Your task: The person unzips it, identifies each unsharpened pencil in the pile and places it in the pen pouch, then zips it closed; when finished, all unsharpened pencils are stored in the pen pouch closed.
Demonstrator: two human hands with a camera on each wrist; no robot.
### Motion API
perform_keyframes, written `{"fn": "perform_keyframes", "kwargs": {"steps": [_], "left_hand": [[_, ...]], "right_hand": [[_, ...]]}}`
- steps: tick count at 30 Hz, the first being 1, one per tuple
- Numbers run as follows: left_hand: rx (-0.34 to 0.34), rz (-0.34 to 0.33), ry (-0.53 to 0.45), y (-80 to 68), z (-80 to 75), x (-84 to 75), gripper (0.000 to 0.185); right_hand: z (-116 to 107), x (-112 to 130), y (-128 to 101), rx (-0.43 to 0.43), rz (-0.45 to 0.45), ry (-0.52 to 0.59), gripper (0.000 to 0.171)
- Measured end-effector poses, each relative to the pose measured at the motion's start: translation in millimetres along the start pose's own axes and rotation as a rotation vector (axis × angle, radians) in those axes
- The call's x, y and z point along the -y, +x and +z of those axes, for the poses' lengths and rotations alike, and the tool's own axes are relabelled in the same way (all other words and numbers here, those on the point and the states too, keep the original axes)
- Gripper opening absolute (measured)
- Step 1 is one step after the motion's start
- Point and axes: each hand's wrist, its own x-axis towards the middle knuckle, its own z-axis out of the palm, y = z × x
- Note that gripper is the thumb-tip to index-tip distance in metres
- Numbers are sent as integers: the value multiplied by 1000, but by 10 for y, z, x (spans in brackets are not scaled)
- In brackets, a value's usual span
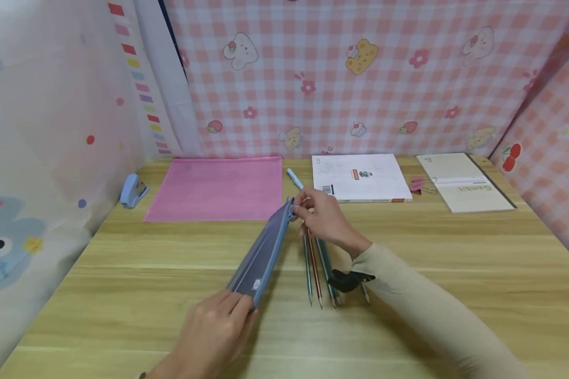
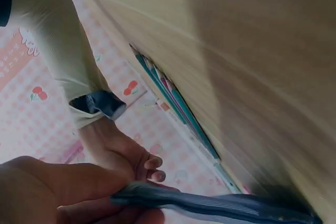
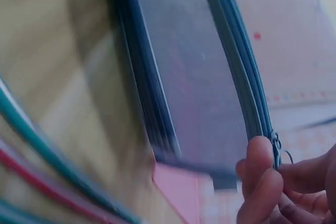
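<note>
Head view: the left hand (image 1: 213, 331) grips the near end of a blue-grey zip pouch (image 1: 261, 255), raised on edge over the wooden table (image 1: 455, 295), while the right hand (image 1: 324, 216) pinches the zipper at its far end. Pencils (image 1: 317, 268) lie just beside the pouch, under the right wrist.

Left wrist view: fingers (image 2: 79, 184) curl round the pouch's edge (image 2: 210, 205); the pencils (image 2: 176, 108) rest nearby.

Right wrist view: fingertips (image 3: 260, 156) pinch the zipper pull (image 3: 275, 148).

pencils (image 1: 319, 268) partly under wrist, booklet (image 1: 464, 181) print unreadable
</note>
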Motion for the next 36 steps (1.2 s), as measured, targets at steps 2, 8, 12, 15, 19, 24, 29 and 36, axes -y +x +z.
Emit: {"fn": "perform_keyframes", "kwargs": {"steps": [2, 8, 12, 15, 19, 24, 29, 36], "left_hand": [[8, 0, 19, -59, -21, 7, 50], [38, -17, 63, -235, -49, 101, 49], [175, -73, 117, -328, -94, 285, 1], [322, -173, 139, -360, -142, 513, 26], [437, -263, 115, -369, -143, 885, 30], [482, -170, 110, -352, -74, 1202, 33], [533, -93, 129, -323, -26, 1260, 30], [621, -124, 130, -265, -55, 1242, 29]], "right_hand": [[-81, -27, 67, -15, 36, 22, 5], [-226, -99, 58, 47, 99, 41, 6], [-221, -80, -64, 114, 51, 0, 7], [-186, -66, -224, 197, -16, -91, 8], [-79, -48, -480, 303, -138, -257, 9], [98, -92, -696, 366, -224, -369, 13], [182, -181, -784, 357, -194, -383, 17], [131, -212, -797, 357, -185, -380, 17]]}}
